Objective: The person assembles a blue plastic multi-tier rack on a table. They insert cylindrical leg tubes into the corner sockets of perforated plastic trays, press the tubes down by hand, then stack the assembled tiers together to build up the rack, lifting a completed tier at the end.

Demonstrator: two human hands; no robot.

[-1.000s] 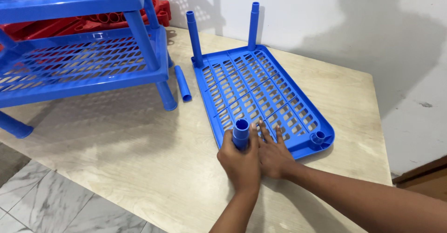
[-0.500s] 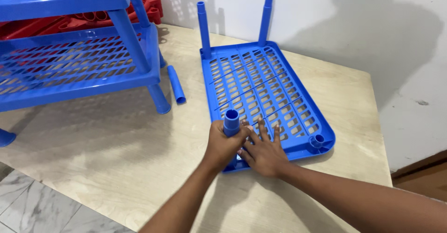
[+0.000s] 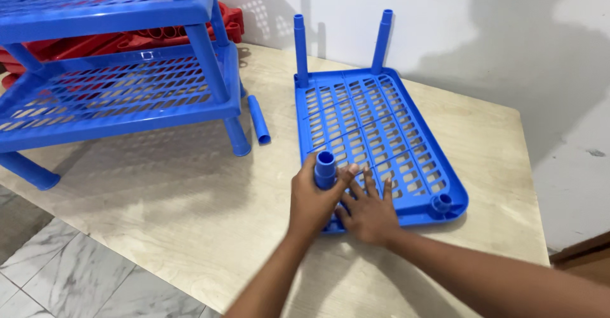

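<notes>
Blue tube (image 3: pixel 325 169) — upright, long axis vertical

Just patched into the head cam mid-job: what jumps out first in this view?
The left hand grips a short blue tube standing upright at the near corner of a flat blue slotted shelf panel on the wooden table, while the right hand lies flat on the panel's near edge. Two more tubes stand in its far corners. At left rises an assembled blue rack, with a loose tube lying beside it.
</notes>
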